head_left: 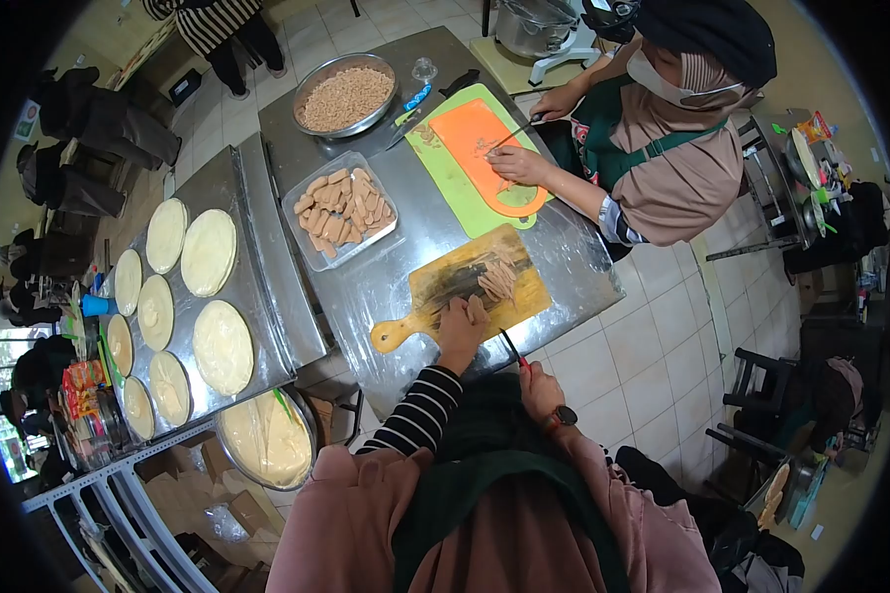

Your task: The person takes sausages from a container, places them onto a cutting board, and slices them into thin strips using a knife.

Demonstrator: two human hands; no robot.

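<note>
A wooden cutting board (433, 287) with a handle lies on the metal table in front of me. Thin brown sausage strips (500, 281) are heaped on its right part. My left hand (461, 331) rests on the board's near side, fingers bent and pressed together beside the strips; what lies under the fingertips is hidden. In my right hand (541, 395) is a knife (511, 347) with a red handle, closed in the fist just off the board's near edge. Its blade points up toward the board, apart from the strips. Behind the board stands a clear plastic tub (390, 240) of brown sausages (338, 210).
Across the table a co-worker (663, 168) cuts on an orange board (471, 148) atop a green one (455, 203). A steel bowl (390, 111) holds chopped brown bits. Left, a metal table (267, 346) carries several pale dough rounds (222, 346). A basin of cream-coloured mixture (267, 440) sits below.
</note>
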